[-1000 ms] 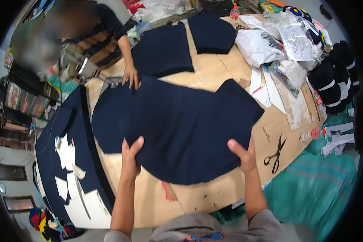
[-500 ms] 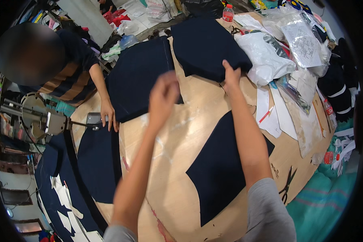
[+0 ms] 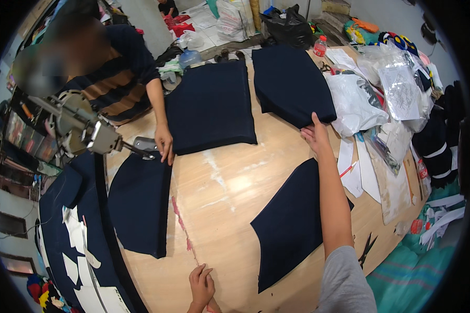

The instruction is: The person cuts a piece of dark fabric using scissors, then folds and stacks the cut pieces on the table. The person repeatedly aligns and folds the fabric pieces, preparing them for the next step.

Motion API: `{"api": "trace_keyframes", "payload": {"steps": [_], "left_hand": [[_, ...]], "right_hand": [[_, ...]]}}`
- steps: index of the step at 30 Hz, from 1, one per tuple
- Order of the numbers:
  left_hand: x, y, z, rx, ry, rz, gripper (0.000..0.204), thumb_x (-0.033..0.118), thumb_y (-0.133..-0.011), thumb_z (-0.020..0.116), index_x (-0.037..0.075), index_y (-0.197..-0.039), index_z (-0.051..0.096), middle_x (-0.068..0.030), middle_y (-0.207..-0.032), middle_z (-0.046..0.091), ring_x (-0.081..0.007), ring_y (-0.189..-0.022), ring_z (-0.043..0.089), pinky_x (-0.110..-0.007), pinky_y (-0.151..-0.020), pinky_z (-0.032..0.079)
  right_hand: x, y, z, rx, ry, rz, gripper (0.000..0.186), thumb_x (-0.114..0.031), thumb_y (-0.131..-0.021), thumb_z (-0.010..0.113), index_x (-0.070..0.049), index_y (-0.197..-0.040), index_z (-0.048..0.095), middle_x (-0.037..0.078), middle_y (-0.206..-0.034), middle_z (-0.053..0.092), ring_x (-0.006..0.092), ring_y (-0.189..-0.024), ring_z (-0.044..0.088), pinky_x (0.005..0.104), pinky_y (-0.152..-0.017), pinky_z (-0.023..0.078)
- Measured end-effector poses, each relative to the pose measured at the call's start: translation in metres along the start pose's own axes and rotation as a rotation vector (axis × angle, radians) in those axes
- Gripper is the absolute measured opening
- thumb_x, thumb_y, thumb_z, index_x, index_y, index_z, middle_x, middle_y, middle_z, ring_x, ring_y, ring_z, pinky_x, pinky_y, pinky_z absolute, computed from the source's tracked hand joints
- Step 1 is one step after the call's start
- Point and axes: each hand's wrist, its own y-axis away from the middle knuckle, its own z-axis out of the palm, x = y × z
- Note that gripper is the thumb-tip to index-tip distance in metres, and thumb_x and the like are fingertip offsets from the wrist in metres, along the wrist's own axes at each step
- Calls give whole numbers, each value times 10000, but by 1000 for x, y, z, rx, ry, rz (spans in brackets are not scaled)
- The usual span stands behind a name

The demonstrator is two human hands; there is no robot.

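Note:
My right hand (image 3: 314, 134) grips the near corner of a thick navy fabric stack (image 3: 290, 83), the thumb at its top edge and the other fingers at its near side. Closer to me, a single-looking navy cut piece (image 3: 284, 229) lies flat, partly covered by my right forearm. Low in the picture, my left hand (image 3: 201, 284) is over the bare wood of the table (image 3: 224, 219), its fingers curled and nothing showing in them. Beyond the table's middle lies another navy stack (image 3: 211, 107).
At left, a co-worker's hand (image 3: 164, 143) touches a navy stack (image 3: 141, 203) beside a metal machine (image 3: 102, 136) with a base plate. White paper patterns (image 3: 78, 235) lie on more navy cloth. Black scissors (image 3: 368, 250), a white plastic bag (image 3: 355, 99) and a red-capped bottle (image 3: 320, 47) are at right.
My left hand has come back from near the far stacks to the table's near edge. My right hand stays at the stack's corner. The whole view has shifted.

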Motion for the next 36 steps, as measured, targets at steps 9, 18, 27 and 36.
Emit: {"api": "trace_keyframes", "payload": {"steps": [9,18,27,36], "left_hand": [[-77,-19,-78,577,-92,-175,397,18,-1098,629,-48,-1490,629,-237,-1492,670,-428,-1423,570,-532,-1254,390],[-139,-151,-107,76,-296,-297,1095,583,-947,820,166,-1813,295,-179,-1885,251,-408,-1751,170,-639,-1390,136],[-155,-140,-94,155,-357,-221,1165,530,-888,874,195,-1823,265,-157,-1896,226,-377,-1758,158,-634,-1391,121],[-147,-139,-93,142,-369,-227,1119,540,-953,839,174,-1827,246,-162,-1891,219,-386,-1753,159,-638,-1395,133]], "right_hand": [[34,298,-20,152,349,-474,381,-250,-1184,624,-9,-1478,596,111,-1334,665,206,-1160,669,391,-1071,551],[198,606,-74,-107,855,-542,179,-41,-1117,578,14,-1258,674,161,-1260,686,289,-1150,663,402,-1064,518],[251,674,-139,-319,1522,-562,561,-143,-1063,576,-16,-1608,538,289,-1734,417,492,-1642,334,658,-1350,233],[274,679,-145,-281,1744,-624,635,-153,-1071,530,-33,-1691,461,285,-1814,331,491,-1708,238,669,-1386,154]]}}
